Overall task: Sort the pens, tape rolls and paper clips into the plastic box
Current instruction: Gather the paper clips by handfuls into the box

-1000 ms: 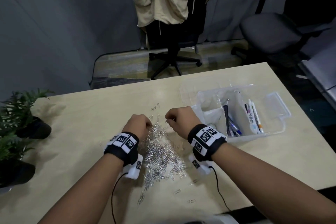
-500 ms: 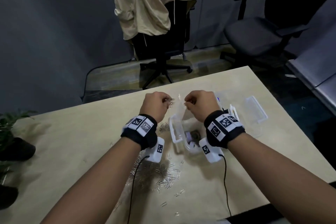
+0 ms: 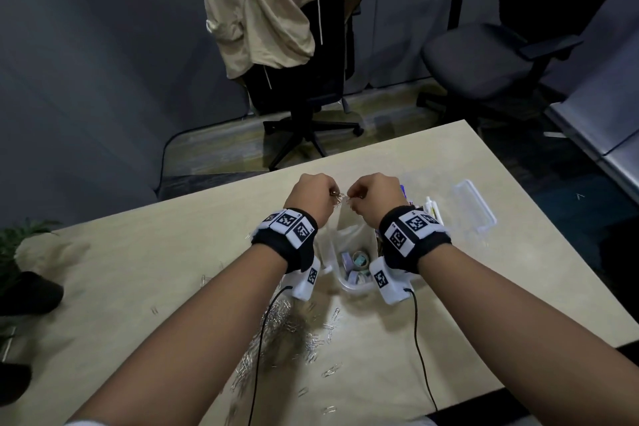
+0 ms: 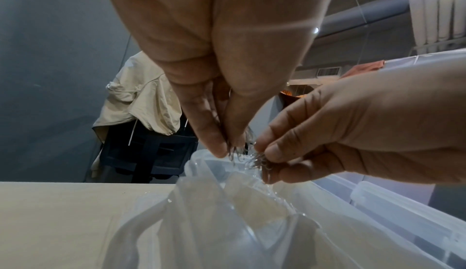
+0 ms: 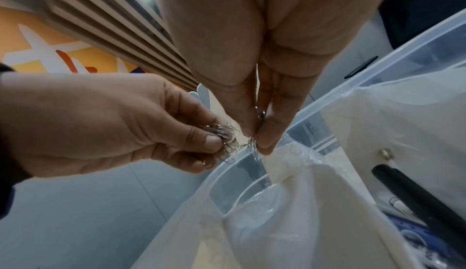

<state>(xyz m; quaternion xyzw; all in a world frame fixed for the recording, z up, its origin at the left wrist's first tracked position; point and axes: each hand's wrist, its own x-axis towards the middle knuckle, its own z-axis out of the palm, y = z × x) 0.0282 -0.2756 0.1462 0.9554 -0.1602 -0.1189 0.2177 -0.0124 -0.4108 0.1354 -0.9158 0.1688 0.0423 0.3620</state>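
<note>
Both hands hover over the clear plastic box (image 3: pixel 330 254), each pinching a bunch of silver paper clips. My left hand (image 3: pixel 313 195) holds its clips (image 4: pixel 233 151) at the fingertips. Close beside it, my right hand (image 3: pixel 375 195) pinches another bunch (image 5: pixel 252 142) above an empty compartment (image 4: pixel 252 199). Tape rolls (image 3: pixel 359 261) lie in the box's near compartment. Pens (image 3: pixel 430 206) show behind my right wrist. A heap of loose paper clips (image 3: pixel 287 332) lies on the table under my forearms.
The box's clear lid (image 3: pixel 473 206) lies to the right of the box. Potted plants (image 3: pixel 20 263) stand at the table's left edge. Two office chairs (image 3: pixel 304 55) stand beyond the far edge, one draped with a beige jacket. Wrist-camera cables trail over the table.
Both hands lifted from the clip heap with clips pinched and moved over the box. Since half a second ago they have barely shifted, staying together above it.
</note>
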